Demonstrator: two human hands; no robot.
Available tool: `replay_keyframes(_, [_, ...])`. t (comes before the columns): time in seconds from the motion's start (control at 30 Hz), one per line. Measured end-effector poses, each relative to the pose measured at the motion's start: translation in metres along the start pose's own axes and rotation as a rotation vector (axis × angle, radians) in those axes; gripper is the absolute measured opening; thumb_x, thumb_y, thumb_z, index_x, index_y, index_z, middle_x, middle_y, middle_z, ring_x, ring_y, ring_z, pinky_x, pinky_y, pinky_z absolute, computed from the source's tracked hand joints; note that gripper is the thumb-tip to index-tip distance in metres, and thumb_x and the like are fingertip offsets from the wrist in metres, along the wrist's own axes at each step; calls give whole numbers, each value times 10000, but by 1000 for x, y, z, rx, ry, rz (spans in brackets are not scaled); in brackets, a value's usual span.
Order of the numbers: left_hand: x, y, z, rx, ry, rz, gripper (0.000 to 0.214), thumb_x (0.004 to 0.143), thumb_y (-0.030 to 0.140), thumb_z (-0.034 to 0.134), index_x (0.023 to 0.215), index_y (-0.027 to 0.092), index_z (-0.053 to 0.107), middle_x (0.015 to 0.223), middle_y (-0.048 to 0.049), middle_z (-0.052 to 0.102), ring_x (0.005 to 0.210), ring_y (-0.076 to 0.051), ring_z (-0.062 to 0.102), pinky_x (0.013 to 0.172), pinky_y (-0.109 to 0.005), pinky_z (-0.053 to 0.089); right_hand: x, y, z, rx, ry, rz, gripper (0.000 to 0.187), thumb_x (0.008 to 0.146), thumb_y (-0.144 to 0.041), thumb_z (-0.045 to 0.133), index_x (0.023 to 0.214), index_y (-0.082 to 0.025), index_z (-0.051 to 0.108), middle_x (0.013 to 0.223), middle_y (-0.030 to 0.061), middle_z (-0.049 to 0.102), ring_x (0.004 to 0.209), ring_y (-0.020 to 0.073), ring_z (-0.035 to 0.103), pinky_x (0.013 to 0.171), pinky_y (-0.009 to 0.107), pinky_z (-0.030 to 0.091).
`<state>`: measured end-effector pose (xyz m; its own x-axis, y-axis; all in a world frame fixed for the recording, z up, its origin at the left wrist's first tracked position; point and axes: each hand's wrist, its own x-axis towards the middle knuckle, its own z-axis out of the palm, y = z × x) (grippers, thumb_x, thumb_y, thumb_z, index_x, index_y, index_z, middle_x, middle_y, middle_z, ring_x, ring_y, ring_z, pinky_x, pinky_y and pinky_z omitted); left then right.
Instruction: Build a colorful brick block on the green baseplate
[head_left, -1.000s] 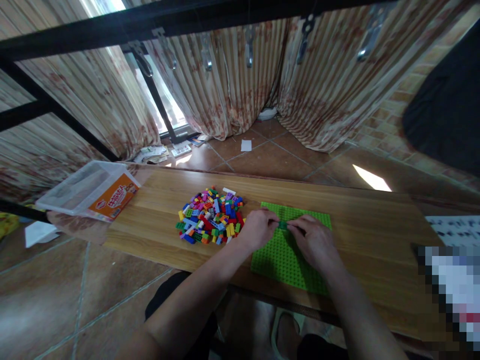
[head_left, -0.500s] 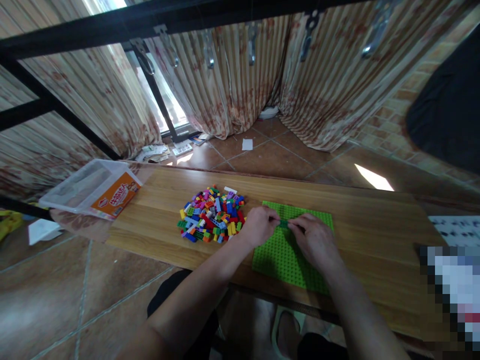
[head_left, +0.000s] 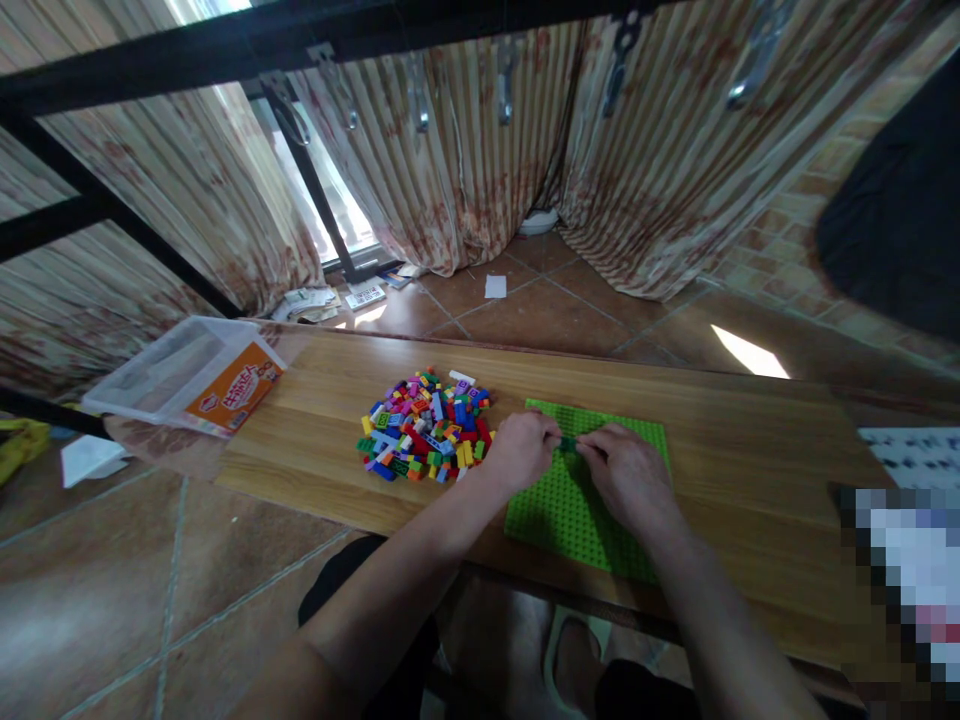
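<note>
both grips pinching a dark green brick (head_left: 568, 443), left hand (head_left: 523, 452), right hand (head_left: 626, 475), over green baseplate (head_left: 559, 515)

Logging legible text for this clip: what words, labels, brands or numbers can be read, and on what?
None can be read.
Box label: red print on orange, too blurred.
Floor papers: print too small.
Sheet at right edge: dark marks, blurred.

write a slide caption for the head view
Left hand and right hand pinch a small green brick over a green baseplate on a wooden table, beside a pile of coloured bricks.
</note>
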<state>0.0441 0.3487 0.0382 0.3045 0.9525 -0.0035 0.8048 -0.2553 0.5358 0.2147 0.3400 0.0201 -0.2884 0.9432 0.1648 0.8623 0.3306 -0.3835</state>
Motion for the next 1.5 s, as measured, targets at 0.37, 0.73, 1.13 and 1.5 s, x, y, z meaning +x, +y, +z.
replay_keyframes(0.37, [-2, 2, 6, 151, -12, 86, 260, 893, 130, 441, 826, 151, 691, 884, -101, 680, 896, -206, 634, 852, -305, 520, 5, -4, 4, -21, -12, 47, 233, 888, -224, 528, 762, -222, 723, 840, 63, 691, 813, 194, 618, 771, 311, 428])
replay_keyframes(0.73, [1, -5, -7, 99, -11, 11, 240, 892, 131, 442, 913, 170, 678, 915, -77, 699, 895, -189, 663, 862, -304, 531, -13, 20, -16, 143, 284, 181, 315, 880, -393, 493, 996, -196, 710, 939, 78, 691, 662, 164, 580, 696, 335, 480])
replay_keyframes(1.13, [-1, 9, -3, 63, -13, 29, 291, 859, 122, 494, 1084, 203, 660, 1089, -75, 686, 1006, -198, 658, 934, -333, 533, -12, 31, -8, 169, 68, 116, 188, 849, -249, 525, 919, -205, 694, 941, 55, 666, 850, 189, 616, 797, 345, 481])
replay_keyframes(1.5, [4, 10, 3, 27, -2, 66, 305, 864, 125, 500, 1057, 224, 714, 1050, -53, 708, 1059, -190, 629, 975, -322, 505, -8, 22, -8, 200, -21, 83, 170, 846, -258, 564, 917, -217, 713, 916, 42, 671, 869, 192, 614, 805, 336, 467])
